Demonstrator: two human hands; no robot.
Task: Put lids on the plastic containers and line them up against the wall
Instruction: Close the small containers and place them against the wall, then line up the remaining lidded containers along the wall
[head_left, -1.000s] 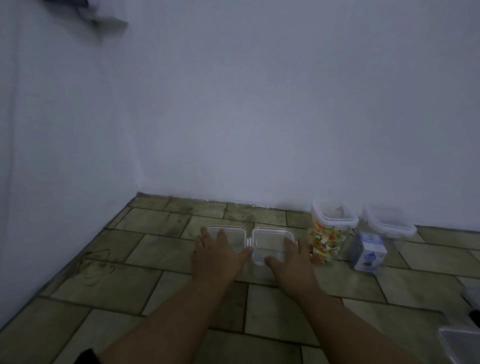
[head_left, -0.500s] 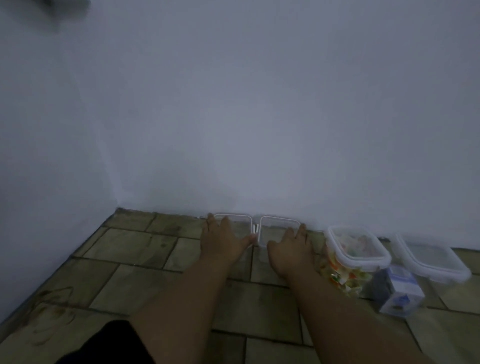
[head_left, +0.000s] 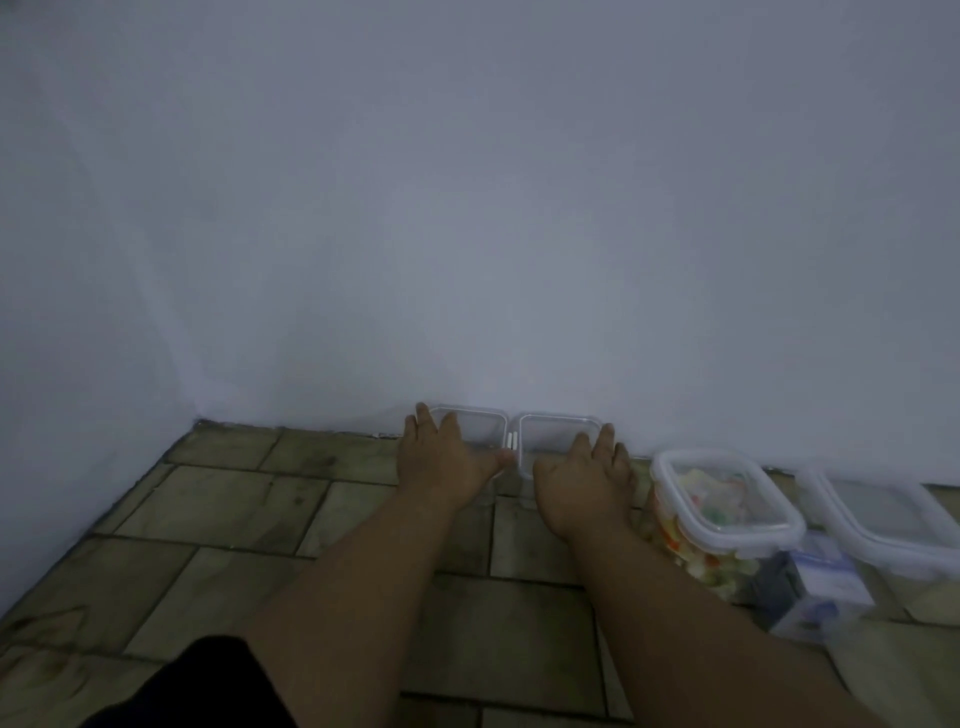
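Observation:
Two small clear lidded containers stand side by side on the tiled floor, their far edges touching the white wall. My left hand (head_left: 441, 460) lies flat on the near part of the left container (head_left: 480, 425), fingers spread. My right hand (head_left: 584, 480) rests the same way on the right container (head_left: 553, 431). To the right stands a taller lidded container (head_left: 727, 499) holding colourful pieces, and beyond it another lidded clear container (head_left: 883, 519), both close to the wall.
A small blue-and-white carton (head_left: 821, 587) sits in front of the two right containers. The white wall (head_left: 519, 260) meets a side wall at the left corner (head_left: 195, 418). Tiled floor (head_left: 234, 499) stretches to the left. Dark clothing (head_left: 208, 686) shows at the bottom.
Both hands have slid the two small containers away from me across the floor until they reached the wall. The camera has moved closer and tilted down.

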